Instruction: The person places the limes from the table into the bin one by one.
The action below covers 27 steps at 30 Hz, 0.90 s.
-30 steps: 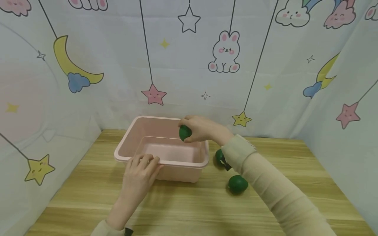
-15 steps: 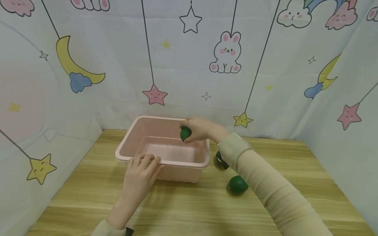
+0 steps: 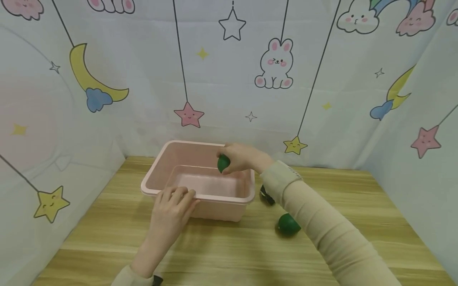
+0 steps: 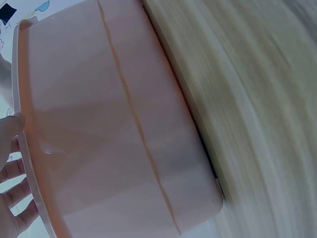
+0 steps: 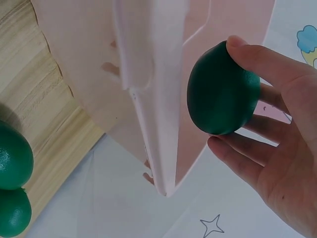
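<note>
The green fruit (image 3: 223, 163) is in the right hand (image 3: 245, 157), held above the inside of the pink basin (image 3: 219, 210), just within its right rim and nearer its back right corner than its front right one. The right thumb lies on one side of the fruit and the fingertips support the other, so it is grasped, with much of its smooth surface bare. The left hand (image 3: 171, 208) grips the middle of the basin's front rim, fingers hooked over the top and thumb on the outer side. The basin stands on the wooden tabletop (image 3: 229, 254), towards its far edge and left of its middle. Two more green fruits (image 5: 12, 156) lie on the tabletop beyond the basin's right side; the head view shows one out to the right of the front right corner, the other almost hidden by the right sleeve (image 3: 322, 226) and a black piece at the cuff. Whether these two touch, I cannot tell. The likeliest trouble, I judge, is the fruit slipping early, since the fingertips hold a rounded, slick-looking skin; let go too near the right rim, it could strike the edge and roll off across the tabletop. Dropped from this height, it might also bounce. A hard pull by the left hand could tip or drag the basin.
</note>
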Tool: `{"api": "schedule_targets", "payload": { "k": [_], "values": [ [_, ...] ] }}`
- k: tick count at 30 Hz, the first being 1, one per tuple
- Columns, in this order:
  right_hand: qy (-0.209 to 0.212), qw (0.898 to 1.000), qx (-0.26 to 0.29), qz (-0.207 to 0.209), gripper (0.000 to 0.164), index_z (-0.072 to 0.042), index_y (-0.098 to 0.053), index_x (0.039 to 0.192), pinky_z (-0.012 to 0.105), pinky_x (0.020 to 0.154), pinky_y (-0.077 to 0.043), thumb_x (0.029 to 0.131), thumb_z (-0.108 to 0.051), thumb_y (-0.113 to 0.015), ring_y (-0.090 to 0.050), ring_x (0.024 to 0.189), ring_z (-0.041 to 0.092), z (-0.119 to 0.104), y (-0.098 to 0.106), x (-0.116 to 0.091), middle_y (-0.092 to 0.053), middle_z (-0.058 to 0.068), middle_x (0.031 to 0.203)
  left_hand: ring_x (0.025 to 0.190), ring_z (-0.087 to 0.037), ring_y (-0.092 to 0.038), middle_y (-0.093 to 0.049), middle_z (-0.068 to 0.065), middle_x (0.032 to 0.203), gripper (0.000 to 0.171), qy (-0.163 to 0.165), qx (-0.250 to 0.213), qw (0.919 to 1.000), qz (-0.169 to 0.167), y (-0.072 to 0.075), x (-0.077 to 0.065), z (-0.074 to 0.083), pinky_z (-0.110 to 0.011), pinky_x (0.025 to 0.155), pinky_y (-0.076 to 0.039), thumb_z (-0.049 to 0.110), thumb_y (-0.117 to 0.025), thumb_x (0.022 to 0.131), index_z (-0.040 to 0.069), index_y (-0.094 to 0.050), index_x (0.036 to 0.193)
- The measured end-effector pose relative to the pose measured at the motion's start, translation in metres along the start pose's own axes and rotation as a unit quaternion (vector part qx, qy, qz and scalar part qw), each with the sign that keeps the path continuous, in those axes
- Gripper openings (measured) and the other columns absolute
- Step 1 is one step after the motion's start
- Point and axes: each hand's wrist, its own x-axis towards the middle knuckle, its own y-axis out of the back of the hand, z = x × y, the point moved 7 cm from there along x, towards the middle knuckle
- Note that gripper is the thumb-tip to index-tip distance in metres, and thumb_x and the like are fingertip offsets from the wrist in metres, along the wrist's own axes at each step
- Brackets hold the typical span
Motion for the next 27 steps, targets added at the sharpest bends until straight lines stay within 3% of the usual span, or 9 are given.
{"api": "schedule_targets", "payload": {
  "k": [4, 11, 22, 27],
  "values": [
    [-0.004, 1.0, -0.006, -0.007, 0.045, -0.013, -0.057, 0.121, 0.03, 0.083, -0.05, 0.084, -0.031, -0.073, -0.058, 0.096, 0.018, -0.002, 0.0, 0.001, -0.062, 0.005, 0.113, 0.087, -0.027, -0.055, -0.061, -0.005, 0.087, 0.031, 0.0, 0.002, 1.0, -0.002, 0.0, 0.0, 0.0, -0.041, 0.076, -0.046, 0.038, -0.052, 0.094, 0.01, -0.067, 0.093],
    [-0.017, 1.0, -0.016, -0.009, 0.043, -0.01, -0.057, 0.127, 0.039, 0.103, -0.046, 0.089, -0.025, -0.068, -0.056, 0.121, 0.025, -0.001, 0.0, 0.001, -0.058, 0.012, 0.131, 0.088, -0.027, -0.055, -0.062, -0.005, 0.088, 0.029, 0.002, 0.002, 1.0, -0.005, 0.0, 0.0, 0.0, -0.041, 0.076, -0.046, 0.036, -0.055, 0.091, 0.01, -0.067, 0.094],
    [-0.021, 0.999, -0.036, -0.002, 0.041, -0.013, -0.058, 0.126, 0.041, 0.097, -0.049, 0.09, -0.03, -0.066, -0.058, 0.116, 0.025, 0.002, 0.001, -0.006, -0.06, 0.009, 0.127, 0.086, -0.028, -0.056, -0.062, -0.006, 0.088, 0.03, 0.003, 0.008, 0.9999, -0.007, 0.0, 0.0, 0.0, -0.041, 0.075, -0.046, 0.037, -0.053, 0.092, 0.01, -0.067, 0.094],
    [-0.011, 1.0, -0.019, 0.012, 0.042, -0.011, -0.059, 0.126, 0.041, 0.101, -0.047, 0.089, -0.031, -0.066, -0.059, 0.117, 0.026, 0.006, 0.001, -0.01, -0.061, 0.011, 0.127, 0.086, -0.028, -0.056, -0.062, -0.005, 0.088, 0.035, 0.003, 0.01, 0.9999, -0.007, 0.0, 0.0, 0.001, -0.041, 0.075, -0.046, 0.039, -0.048, 0.096, 0.01, -0.067, 0.094]
  ]
}}
